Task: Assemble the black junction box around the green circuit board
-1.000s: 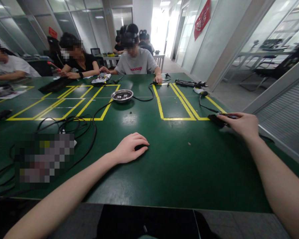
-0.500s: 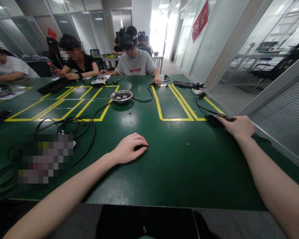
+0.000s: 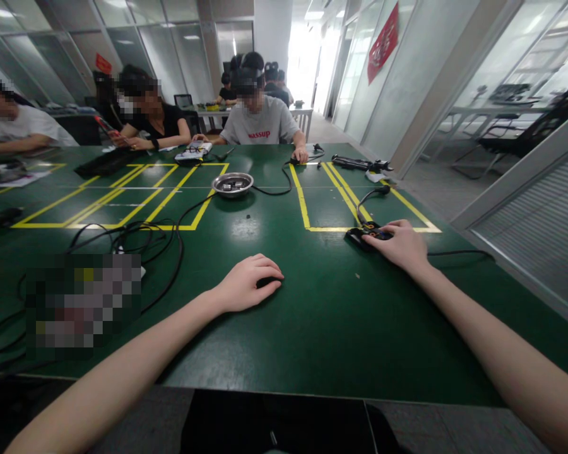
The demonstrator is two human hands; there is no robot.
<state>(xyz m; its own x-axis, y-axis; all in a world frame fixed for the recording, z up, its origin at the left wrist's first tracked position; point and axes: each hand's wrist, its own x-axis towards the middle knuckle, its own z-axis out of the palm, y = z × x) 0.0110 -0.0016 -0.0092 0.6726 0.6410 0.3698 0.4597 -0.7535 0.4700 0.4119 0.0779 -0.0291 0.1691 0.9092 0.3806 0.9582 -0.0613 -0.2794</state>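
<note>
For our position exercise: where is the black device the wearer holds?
In the head view, the black device is right of centre, in the right hand, at the near line of the yellow tape.

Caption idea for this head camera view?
Right hand gripping a black device, left hand resting on a green table.

Metal bowl [image 3: 232,194], red wall banner [image 3: 383,43]

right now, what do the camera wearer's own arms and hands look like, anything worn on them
The left hand and right hand are bare, with no gloves. No sleeve, watch or bracelet shows on the left forearm or the right forearm, and neither carries a visible cable or marking.
</note>
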